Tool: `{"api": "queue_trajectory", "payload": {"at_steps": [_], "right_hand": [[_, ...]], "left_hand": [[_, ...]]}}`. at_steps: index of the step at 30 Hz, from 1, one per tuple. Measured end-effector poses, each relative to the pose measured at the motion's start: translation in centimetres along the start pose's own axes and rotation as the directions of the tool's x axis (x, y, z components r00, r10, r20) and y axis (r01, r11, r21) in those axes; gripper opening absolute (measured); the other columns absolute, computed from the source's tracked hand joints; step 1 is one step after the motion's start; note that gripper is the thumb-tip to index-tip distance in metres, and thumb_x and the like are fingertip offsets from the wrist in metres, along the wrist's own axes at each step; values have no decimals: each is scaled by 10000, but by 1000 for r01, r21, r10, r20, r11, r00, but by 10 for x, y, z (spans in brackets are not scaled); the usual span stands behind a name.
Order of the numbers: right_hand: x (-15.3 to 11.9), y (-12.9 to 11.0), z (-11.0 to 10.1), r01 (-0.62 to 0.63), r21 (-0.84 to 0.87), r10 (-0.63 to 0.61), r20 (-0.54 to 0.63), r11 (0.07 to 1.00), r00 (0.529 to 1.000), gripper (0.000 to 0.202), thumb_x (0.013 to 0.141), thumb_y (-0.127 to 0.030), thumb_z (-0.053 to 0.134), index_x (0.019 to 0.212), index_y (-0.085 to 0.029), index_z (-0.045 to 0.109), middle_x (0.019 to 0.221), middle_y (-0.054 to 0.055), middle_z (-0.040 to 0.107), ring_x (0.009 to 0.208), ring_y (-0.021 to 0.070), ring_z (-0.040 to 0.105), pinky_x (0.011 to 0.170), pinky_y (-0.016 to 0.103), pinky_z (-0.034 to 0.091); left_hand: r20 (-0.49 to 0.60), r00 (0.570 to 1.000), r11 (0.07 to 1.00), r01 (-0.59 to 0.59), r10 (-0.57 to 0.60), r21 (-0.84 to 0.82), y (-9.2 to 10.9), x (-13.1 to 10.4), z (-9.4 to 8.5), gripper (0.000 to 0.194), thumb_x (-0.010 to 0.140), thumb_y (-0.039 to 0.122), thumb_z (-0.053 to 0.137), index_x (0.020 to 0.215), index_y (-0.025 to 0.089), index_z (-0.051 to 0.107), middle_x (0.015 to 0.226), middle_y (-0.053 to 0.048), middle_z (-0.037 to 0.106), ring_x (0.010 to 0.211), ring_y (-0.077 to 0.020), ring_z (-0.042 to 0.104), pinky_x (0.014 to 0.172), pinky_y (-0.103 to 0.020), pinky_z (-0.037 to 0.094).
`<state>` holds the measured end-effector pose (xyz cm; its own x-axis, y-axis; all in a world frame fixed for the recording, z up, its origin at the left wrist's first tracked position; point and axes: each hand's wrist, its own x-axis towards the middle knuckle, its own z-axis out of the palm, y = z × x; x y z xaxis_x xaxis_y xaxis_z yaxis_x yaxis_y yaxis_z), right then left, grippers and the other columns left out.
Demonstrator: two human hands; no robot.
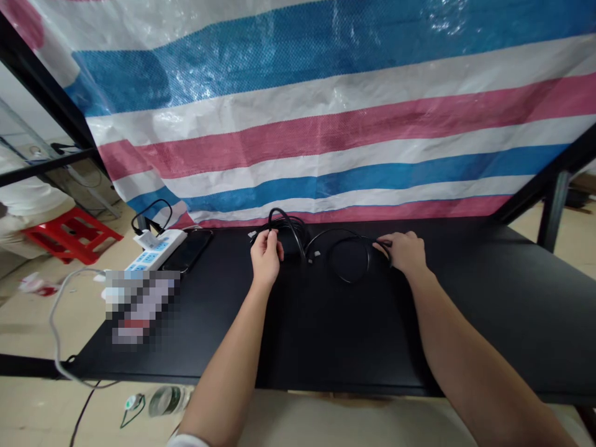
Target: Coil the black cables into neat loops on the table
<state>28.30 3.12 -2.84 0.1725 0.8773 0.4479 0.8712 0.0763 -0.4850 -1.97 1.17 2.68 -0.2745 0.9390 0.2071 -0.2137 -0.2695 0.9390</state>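
A black cable point(295, 231) lies in loops near the back of the black table point(321, 335). My left hand point(266, 257) pinches a raised part of it, thumb against fingers, at the left of the coil. To the right, my right hand point(404, 251) is closed on another stretch of the cable, where a thinner loop point(349, 281) rests on the tabletop. A single strand runs across between the two hands. Small pale tags or plug ends point(317, 253) show beside the coil; their kind is too small to make out.
At the left edge lie a white power strip point(161, 249) with a plugged-in adapter point(148, 239) and a dark phone point(189, 251). A striped plastic sheet point(326, 136) hangs behind the table. A person sits on a red stool point(77, 236) at left; a bottle point(167, 400) is below the front edge.
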Motion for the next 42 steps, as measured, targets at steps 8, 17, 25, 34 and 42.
{"api": "queue_trajectory", "payload": {"at_steps": [8, 17, 25, 34, 42], "right_hand": [[9, 18, 1, -316, 528, 428, -102, 788, 898, 114, 570, -176, 670, 560, -263, 597, 492, -13, 446, 541, 191, 474, 563, 339, 382], [10, 8, -34, -306, 949, 564, 214, 72, 797, 406, 759, -423, 465, 498, -232, 220, 410, -45, 261, 378, 111, 284, 360, 254, 274], [5, -4, -39, -124, 978, 349, 59, 168, 935, 307, 779, -483, 546, 583, -264, 460, 440, -57, 248, 407, 128, 319, 391, 272, 321], [0, -37, -32, -165, 952, 289, 87, 257, 953, 197, 521, -215, 717, 662, -218, 579, 762, 28, 698, 490, 98, 477, 403, 224, 337], [-7, -59, -17, -288, 801, 149, 247, 525, 957, 457, 448, -344, 821, 843, -221, 626, 667, -16, 698, 601, 150, 611, 544, 259, 460]], "left_hand": [[-126, 960, 913, 190, -250, -360, 17, 10, -11, 129, 755, 258, 630, 802, 206, 521, 407, 132, 325, 274, -34, 266, 329, -147, 148], [-270, 848, 788, 244, -456, -566, 32, 21, -28, 126, 816, 142, 452, 706, 196, 426, 418, 123, 224, 286, -27, 193, 312, -139, 122], [-122, 857, 741, 352, -501, -572, 30, 20, -26, 174, 856, 161, 409, 685, 197, 417, 427, 115, 210, 284, -30, 193, 298, -141, 130], [-137, 891, 806, 315, -433, -500, 25, 17, -20, 118, 804, 183, 500, 698, 196, 449, 424, 120, 223, 287, -32, 203, 310, -149, 135], [-146, 899, 830, 306, -413, -466, 24, 16, -17, 151, 765, 188, 548, 671, 199, 430, 410, 124, 229, 282, -31, 210, 321, -158, 124]]}}
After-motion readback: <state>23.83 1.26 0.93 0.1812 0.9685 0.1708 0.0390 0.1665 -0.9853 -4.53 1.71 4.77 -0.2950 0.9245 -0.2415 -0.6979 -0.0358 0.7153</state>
